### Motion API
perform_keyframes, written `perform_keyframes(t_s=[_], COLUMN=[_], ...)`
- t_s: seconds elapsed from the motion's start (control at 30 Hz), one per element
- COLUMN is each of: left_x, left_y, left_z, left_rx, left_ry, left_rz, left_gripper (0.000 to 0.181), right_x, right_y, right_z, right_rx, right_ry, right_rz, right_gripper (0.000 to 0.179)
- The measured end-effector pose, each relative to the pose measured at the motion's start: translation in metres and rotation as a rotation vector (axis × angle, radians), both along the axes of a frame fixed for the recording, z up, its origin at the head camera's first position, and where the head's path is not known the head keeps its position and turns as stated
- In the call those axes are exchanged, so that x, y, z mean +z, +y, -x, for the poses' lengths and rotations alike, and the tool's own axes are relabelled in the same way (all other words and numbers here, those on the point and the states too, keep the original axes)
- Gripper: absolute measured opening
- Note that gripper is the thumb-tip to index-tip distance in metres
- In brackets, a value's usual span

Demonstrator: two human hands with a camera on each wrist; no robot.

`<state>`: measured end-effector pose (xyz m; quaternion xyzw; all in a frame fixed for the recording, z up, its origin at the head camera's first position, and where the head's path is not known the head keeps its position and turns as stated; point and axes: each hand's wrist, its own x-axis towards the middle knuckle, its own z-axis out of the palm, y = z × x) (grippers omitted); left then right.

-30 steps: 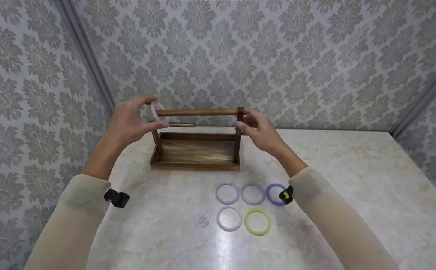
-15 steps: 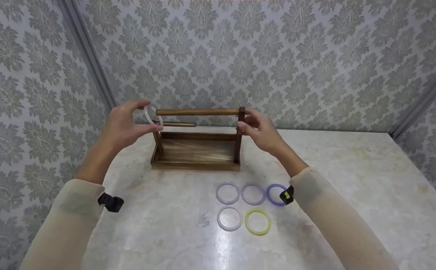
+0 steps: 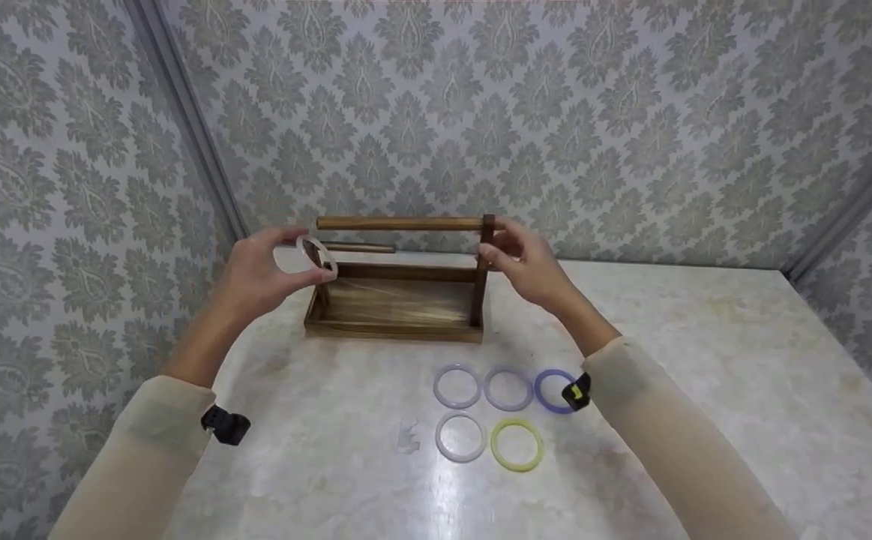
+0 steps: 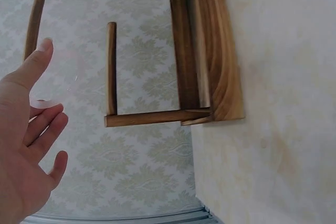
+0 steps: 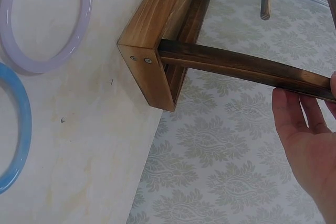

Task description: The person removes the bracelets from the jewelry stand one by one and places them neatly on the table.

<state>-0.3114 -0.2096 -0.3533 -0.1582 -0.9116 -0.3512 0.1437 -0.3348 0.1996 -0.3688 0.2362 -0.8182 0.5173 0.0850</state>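
A clear whitish bangle (image 3: 329,259) stands tilted between the thumb and fingers of my left hand (image 3: 242,277), which pinches it. It overlaps the left post of the wooden bangle stand (image 3: 394,331), below the free left end of the upper rod (image 3: 398,223) and near the lower rod (image 3: 364,248). In the left wrist view, part of the bangle (image 4: 44,104) shows pale by the fingers. My right hand (image 3: 529,262) grips the right post (image 5: 236,67) near its top, fingers behind and thumb in front. Both rods carry no bangles.
On the marble-look table (image 3: 316,420) before the stand lie a pale lilac bangle (image 3: 436,386), a purple bangle (image 3: 486,391), a blue bangle (image 3: 538,397), a clear bangle (image 3: 439,442) and a yellow bangle (image 3: 495,450). A small transparent piece (image 3: 408,439) lies left of them. Patterned walls stand behind.
My left hand has drawn the clear bangle leftward from the upper rod's free end, then lowered it toward the lower rod. My right hand keeps its grip on the post.
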Motion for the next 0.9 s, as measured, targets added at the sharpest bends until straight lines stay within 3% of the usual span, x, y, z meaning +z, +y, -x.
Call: perform_keyframes(t_s=[0.23,0.5,0.77,0.9], left_x=[-0.017,-0.041,-0.053,-0.061], left_y=[0.02,0.058,0.11,0.133], left_z=[-0.007,-0.022,-0.037,-0.043], left_rx=[-0.069,-0.203,-0.407,-0.506], left_ry=[0.015,0.067,0.061,0.112], left_rz=[0.029,-0.041,-0.061,-0.054], left_gripper=[0.076,0.071,0.074,0.073], right_x=[0.001,0.0,0.0,0.002], right_y=[0.0,0.0,0.001,0.0], right_z=[0.001,0.002,0.0,0.0], right_rx=[0.026,0.047,0.017,0.008], right_ry=[-0.015,-0.028,-0.012,-0.016], right_rz=[0.024,0.053,0.012,-0.003], right_gripper=[0.04,0.04,0.039,0.041])
